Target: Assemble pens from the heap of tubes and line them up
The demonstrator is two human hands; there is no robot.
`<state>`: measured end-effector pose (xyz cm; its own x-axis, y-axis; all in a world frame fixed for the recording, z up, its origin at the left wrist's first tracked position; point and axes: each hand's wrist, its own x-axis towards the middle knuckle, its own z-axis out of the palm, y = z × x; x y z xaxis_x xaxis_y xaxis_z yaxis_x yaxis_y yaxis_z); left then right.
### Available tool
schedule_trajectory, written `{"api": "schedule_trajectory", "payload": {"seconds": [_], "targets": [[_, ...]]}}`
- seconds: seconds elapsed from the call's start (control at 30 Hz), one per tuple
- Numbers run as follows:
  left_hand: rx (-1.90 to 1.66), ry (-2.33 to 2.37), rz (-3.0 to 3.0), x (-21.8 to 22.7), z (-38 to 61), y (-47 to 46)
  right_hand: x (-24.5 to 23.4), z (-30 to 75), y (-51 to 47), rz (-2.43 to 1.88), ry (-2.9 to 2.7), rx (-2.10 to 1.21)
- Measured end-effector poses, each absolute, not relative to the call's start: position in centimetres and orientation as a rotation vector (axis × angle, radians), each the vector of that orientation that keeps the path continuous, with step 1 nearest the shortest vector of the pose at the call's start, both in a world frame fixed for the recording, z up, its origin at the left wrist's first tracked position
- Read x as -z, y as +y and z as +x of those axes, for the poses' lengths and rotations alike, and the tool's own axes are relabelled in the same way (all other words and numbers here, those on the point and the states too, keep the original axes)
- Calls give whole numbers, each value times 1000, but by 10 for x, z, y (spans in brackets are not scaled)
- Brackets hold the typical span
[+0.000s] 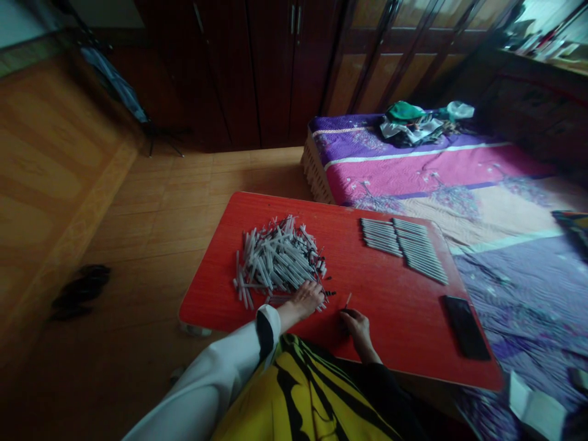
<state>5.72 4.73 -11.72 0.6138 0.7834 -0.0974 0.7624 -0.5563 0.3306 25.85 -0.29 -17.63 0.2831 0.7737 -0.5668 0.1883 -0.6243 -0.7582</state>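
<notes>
Red table (367, 288), centre frame. Left hand (307, 298) reaches into a large loose pile of white pen tubes (278, 260), finger spread unclear; right hand (357, 327) pinches a thin refill (348, 300). Two neat rows (404, 245) lie centre-right; most seemingly remains.

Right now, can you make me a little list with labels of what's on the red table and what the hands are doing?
Table: red table, next to a bed
Left hand: left hand on the near edge of the pile of pen tubes
Right hand: right hand pinching a thin stick
Far right: neat rows of pens
Near right: black phone, lying flat
</notes>
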Motion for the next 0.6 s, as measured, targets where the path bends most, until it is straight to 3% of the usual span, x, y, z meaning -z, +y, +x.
{"api": "schedule_trajectory", "payload": {"seconds": [0.6], "targets": [[-102,1058,2746,148,57,31,186,273,-2,-1838,-681,-1509]]}}
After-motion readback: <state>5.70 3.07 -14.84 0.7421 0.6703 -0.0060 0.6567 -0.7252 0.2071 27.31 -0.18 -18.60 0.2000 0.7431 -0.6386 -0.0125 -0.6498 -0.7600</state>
